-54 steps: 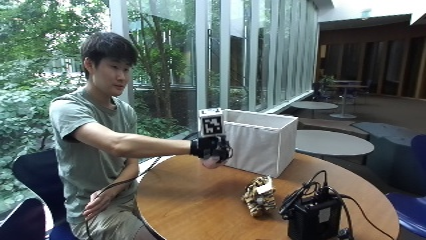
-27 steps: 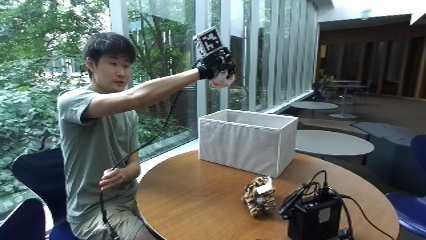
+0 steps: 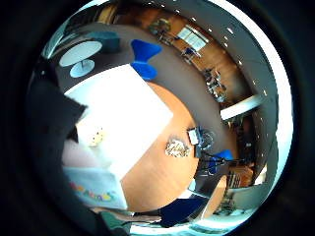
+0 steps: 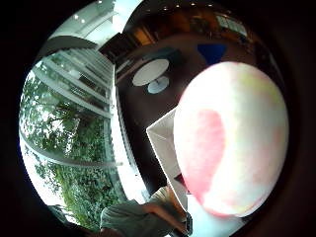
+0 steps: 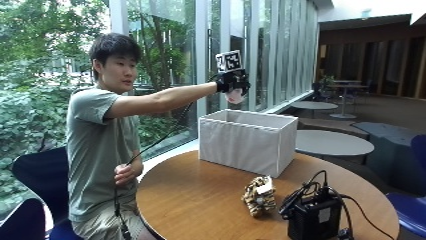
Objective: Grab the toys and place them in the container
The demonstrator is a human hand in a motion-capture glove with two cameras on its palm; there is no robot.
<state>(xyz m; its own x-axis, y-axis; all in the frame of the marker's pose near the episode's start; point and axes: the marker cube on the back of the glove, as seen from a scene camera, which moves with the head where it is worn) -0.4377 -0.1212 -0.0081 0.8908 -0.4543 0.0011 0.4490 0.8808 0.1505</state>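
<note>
In the outside view my gloved right hand (image 5: 232, 81) is held out at arm's length above the white fabric container (image 5: 247, 141). It grips a pale pink and white round toy (image 5: 235, 96), which pokes out below the fingers. That round toy (image 4: 232, 143) fills much of the thumb side palm view. The little finger side palm view looks down into the container (image 3: 129, 105), where a small tan toy (image 3: 97, 136) lies on the bottom. A brown spotted toy (image 5: 259, 195) sits on the round wooden table (image 5: 193, 200) in front of the container.
A black device (image 5: 313, 219) with cables stands on the table's near right, beside the spotted toy. The person's bare left hand (image 5: 124, 175) rests by the lap holding a cable. Blue chairs (image 5: 36, 175) and other round tables (image 5: 333, 142) surround this one.
A second ago the hand was low by the container's near rim; it then rose high, and has now come down a little and over the container, still holding the round toy.
</note>
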